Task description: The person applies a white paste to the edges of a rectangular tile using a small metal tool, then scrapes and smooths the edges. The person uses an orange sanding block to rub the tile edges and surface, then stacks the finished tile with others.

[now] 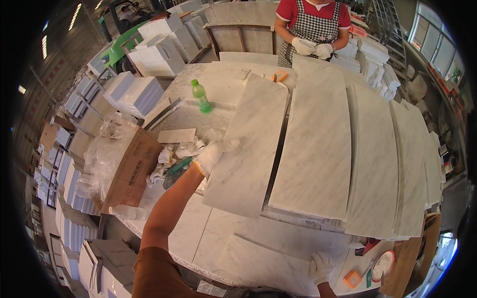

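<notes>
My left hand (pixel 212 156), in a white knitted glove, reaches to the left edge of a long grey-veined marble slab (pixel 253 144). Its fingers lie stretched out over the slab's top face, with no small thing seen in them. Low in the view, my right hand (pixel 322 267), gloved too, rests with fingers apart at the right end of another pale marble slab (pixel 268 260) on the near side of the table. A dark gap parts the left slab from a wide marble slab (pixel 313 144) beside it.
More slabs (pixel 375 164) lie in overlapping rows to the right. A green bottle (pixel 200 97), a carton (pixel 131 169) with plastic wrap and crumpled gloves (pixel 169 159) are on the left. An orange block (pixel 353 279) sits near a round dish (pixel 383 265). A person (pixel 313 37) in a checked apron stands opposite.
</notes>
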### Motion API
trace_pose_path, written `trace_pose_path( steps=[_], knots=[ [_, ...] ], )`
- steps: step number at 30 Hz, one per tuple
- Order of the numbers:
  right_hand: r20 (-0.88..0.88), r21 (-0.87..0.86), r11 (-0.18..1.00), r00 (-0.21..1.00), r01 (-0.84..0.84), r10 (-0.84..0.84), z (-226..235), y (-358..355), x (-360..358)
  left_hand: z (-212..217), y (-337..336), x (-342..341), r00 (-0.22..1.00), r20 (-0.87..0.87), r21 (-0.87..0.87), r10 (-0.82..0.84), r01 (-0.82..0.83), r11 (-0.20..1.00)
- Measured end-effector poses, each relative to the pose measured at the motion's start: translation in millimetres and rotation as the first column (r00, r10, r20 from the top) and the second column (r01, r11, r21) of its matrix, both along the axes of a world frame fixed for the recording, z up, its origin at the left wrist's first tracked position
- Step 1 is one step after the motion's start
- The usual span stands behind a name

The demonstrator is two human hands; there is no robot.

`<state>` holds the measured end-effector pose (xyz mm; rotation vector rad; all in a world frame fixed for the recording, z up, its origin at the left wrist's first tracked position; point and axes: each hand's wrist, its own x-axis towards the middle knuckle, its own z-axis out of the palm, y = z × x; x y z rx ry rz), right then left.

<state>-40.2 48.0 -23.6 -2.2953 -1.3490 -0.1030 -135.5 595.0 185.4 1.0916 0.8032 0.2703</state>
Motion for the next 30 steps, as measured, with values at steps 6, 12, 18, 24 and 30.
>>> trace_pose_path(
  steps=[6,12,18,24,30],
  knots=[
    [0.0,-0.004,1.0,1.0,-0.006,0.006,-1,1,3,-21,13,6,0.992,0.126,-0.009,-0.032,0.033,0.999],
    [0.04,0.006,1.0,0.999,0.029,-0.029,-11,2,1,-35,28,4,0.999,0.05,-0.02,-0.014,0.015,1.0],
    [-0.102,-0.042,0.999,0.995,0.001,-0.005,-19,-8,4,-1,29,6,0.763,-0.524,0.818,0.378,0.328,0.473],
    [-0.1,-0.115,0.991,0.992,0.069,-0.081,-8,-10,3,94,11,-20,0.91,0.172,0.93,0.377,-0.276,0.244],
    [-0.146,-0.07,0.997,0.989,0.012,-0.023,-21,-11,2,59,-116,-111,0.939,0.249,0.967,0.238,-0.227,-0.116]
  ],
)
